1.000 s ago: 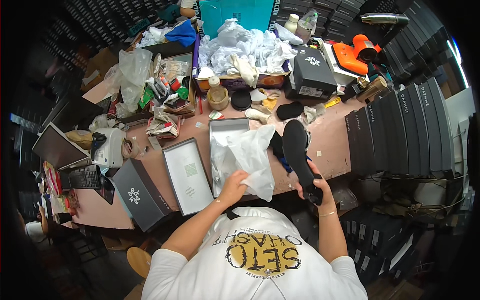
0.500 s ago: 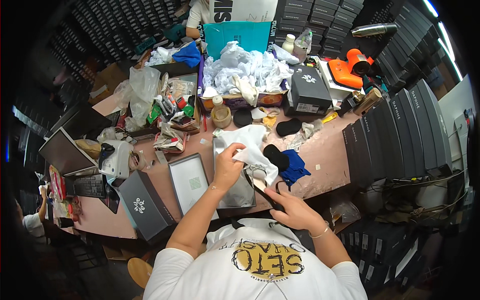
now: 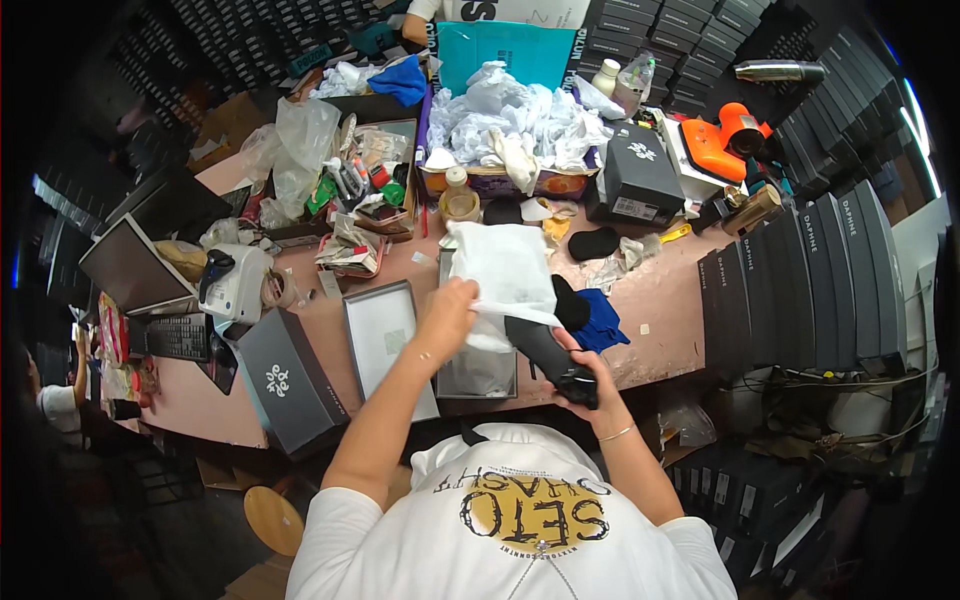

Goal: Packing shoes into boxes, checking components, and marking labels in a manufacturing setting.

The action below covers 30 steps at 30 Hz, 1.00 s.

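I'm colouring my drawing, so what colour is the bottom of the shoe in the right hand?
The shoe's sole is black, best seen in the head view.

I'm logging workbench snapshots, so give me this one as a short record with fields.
left hand: gripping the left side of a white wrap
right hand: holding a black shoe, sole up, near its heel
shoe's front: hidden by the wrap
under the wrap: open box
right of the wrap: black pad, blue cloth

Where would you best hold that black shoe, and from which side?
Probably by the heel end, from the near right, as the right hand does: the shoe slants that way, its heel clear of the white wrapping that hides the other end.
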Available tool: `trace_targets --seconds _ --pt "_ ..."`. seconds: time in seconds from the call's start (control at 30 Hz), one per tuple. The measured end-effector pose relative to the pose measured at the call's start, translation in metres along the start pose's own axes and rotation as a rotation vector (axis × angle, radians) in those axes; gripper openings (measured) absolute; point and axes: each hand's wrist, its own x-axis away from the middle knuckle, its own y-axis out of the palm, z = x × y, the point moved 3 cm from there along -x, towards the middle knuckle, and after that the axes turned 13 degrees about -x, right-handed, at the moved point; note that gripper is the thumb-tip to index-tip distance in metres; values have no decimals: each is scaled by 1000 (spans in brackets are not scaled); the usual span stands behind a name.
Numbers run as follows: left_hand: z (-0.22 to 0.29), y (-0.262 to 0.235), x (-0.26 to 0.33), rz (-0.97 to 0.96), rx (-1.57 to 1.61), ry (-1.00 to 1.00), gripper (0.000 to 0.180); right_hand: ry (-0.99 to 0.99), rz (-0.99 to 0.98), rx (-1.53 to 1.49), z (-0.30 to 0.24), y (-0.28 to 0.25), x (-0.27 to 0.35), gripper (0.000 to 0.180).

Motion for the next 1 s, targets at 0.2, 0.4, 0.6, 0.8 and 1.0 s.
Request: trace_targets --seconds 0.2,0.4,0.6,0.8,1.0 --pt "-11 50 19 -156 750 -345 31 192 -219 -406 -1 -30 8 50" --pt "30 62 31 99 815 -276 33 187 -243 -401 2 -21 14 48" --pt "94 0 42 144 591 75 32 -212 147 -244 1 24 6 28" --pt "100 7 29 200 582 172 24 -651 157 791 0 -23 -28 31" --pt "131 22 53 26 466 514 29 -442 -107 -291 -7 15 -37 35"
